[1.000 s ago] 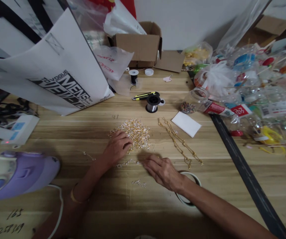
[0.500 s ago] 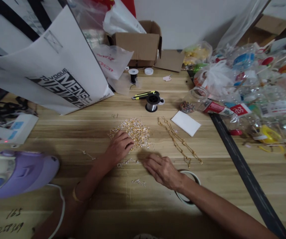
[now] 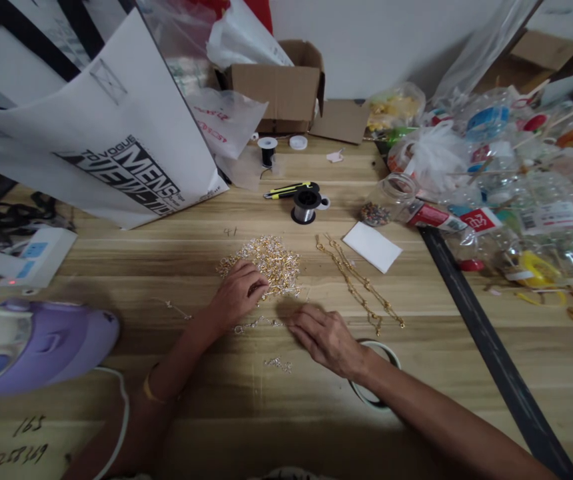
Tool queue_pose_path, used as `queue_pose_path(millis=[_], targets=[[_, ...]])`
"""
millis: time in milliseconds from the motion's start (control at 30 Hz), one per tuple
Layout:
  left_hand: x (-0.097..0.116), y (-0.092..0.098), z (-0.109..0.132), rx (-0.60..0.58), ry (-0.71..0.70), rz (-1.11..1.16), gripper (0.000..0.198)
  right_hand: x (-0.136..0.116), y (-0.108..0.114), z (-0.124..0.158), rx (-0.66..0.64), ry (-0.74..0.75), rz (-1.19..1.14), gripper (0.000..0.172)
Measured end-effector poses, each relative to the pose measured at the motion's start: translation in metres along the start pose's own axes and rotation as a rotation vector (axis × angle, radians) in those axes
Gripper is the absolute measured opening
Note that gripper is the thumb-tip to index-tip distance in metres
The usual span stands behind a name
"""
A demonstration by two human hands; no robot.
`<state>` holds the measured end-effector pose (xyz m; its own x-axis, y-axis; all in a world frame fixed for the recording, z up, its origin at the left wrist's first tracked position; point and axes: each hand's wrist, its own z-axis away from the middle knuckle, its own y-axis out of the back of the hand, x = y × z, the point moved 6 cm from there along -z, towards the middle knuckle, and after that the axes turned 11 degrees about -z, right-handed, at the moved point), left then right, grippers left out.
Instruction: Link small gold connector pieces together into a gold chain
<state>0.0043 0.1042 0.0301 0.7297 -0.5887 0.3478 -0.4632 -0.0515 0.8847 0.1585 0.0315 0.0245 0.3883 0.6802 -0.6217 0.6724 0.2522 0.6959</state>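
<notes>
Head view: gold pile (image 3: 272,262) under curled left hand (image 3: 236,298), grip unclear; right hand (image 3: 327,340) flat beside.

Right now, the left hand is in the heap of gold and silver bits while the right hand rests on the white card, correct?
Not quite. The head view shows the left hand in the heap of gold and silver bits, but the right hand rests on the wooden table. The white card lies apart, beyond the gold chains.

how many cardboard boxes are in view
2. One open cardboard box stands at the far edge of the table, centre; the second box sits top right, behind the heap of plastic bottles. More may be hidden there.
</notes>
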Motion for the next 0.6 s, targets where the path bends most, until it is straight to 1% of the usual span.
queue_pose_path(millis=[300, 600], targets=[[0.0054, 0.0039, 0.0005, 0.093, -0.014, 0.068, 0.01, -0.0006, 0.0014, -0.0006, 0.002, 0.003, -0.002, 0.015], [0.0005, 0.0067, 0.0023, 0.176, 0.015, 0.049, 0.012, 0.002, -0.0007, 0.0011, 0.011, -0.004, -0.01, 0.014]])
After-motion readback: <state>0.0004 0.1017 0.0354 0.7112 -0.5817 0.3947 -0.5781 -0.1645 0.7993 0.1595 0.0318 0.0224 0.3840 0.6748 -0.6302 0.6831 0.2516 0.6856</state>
